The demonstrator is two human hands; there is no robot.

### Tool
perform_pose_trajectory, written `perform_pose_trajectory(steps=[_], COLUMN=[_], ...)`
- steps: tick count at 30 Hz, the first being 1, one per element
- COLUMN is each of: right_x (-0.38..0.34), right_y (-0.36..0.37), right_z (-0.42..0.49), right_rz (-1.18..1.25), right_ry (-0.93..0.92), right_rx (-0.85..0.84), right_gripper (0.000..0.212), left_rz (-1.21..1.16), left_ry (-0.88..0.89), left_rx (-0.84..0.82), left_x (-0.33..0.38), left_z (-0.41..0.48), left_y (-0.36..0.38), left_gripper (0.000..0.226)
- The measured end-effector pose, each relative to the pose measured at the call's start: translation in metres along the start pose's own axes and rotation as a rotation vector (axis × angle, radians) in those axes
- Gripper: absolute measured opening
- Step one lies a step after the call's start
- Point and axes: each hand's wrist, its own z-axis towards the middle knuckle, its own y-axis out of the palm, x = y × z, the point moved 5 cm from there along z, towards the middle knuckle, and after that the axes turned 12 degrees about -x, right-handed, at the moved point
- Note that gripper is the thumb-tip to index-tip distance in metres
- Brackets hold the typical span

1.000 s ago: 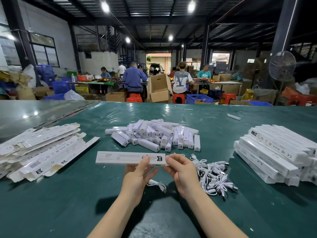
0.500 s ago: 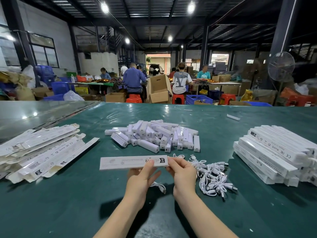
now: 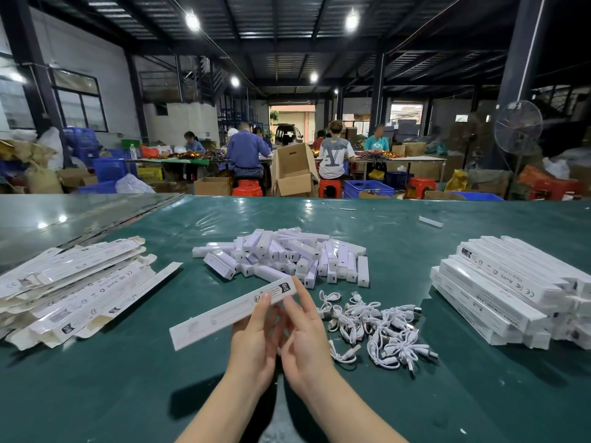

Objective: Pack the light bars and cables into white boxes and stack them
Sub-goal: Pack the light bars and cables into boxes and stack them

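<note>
Left hand (image 3: 256, 340) pinches a long white cardboard box (image 3: 233, 311), tilted above the green surface (image 3: 128, 378); right hand (image 3: 303, 334) looks spread just beside it.

We record round ceiling lamps (image 3: 192, 22) as the main light source; the roof between them is dark. A bright doorway (image 3: 292, 118) at the far end is overexposed. The green surface (image 3: 128, 378) carries lamp glare along its far edge and far left corner. Soft shadows fall toward the near edge beneath the hands (image 3: 281, 340), which show slight motion blur. We note wide-angle bending of pillars at the left and right edges. Background workers are soft; print on the white boxes (image 3: 499, 282) is partly legible.
</note>
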Motion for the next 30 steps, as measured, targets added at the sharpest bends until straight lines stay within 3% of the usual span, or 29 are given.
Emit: perform_pose_trajectory(steps=[4,8,11,13,15,17,19,22,25,28,30], right_x=[-0.026,-0.057,-0.036,-0.024,-0.028,-0.052,-0.088,-0.144,-0.186,-0.214,-0.216], right_y=[-0.016,-0.034,-0.027,-0.017,-0.013,-0.022,-0.04,-0.059,-0.07,-0.083,-0.096], right_z=[0.003,0.006,0.007,0.008,0.012,0.015,0.016,0.015,0.014,0.015,0.016], right_rz=[-0.388,-0.331,-0.033,-0.059,-0.154,-0.222,-0.248,-0.137,0.113,0.075,0.0], right_ry=[-0.155,-0.228,-0.036,0.079,0.075,-0.043,-0.191,-0.395,-0.581,-0.648,-0.578], right_rx=[0.219,0.378,0.204,0.026,-0.043,0.078,0.305,0.535,0.617,0.648,0.698], right_gripper=[0.025,0.019,0.017,0.012,0.006,0.004,0.011,0.014,0.013,0.024,0.023], left_rz=[0.131,0.09,0.119,0.154,0.18,0.181,0.211,0.242,0.249,0.227,0.226], left_ry=[-0.146,-0.11,-0.13,-0.156,-0.203,-0.264,-0.316,-0.363,-0.384,-0.393,-0.404], left_rx=[0.031,0.059,-0.007,-0.081,-0.119,-0.099,-0.08,-0.094,-0.102,-0.12,-0.118], left_x=[0.004,0.018,0.01,0.007,0.007,0.007,0.005,0.001,0.001,0.0,0.001], left_z=[0.004,0.008,0.006,0.005,0.004,0.004,0.003,0.002,0.001,0.0,0.0], left_y=[-0.003,-0.01,-0.006,0.001,0.003,0.0,-0.004,-0.004,-0.003,-0.004,-0.004], left_gripper=[0.01,0.012,0.009,0.018,0.032,0.04,0.042,0.043,0.043,0.041,0.037])
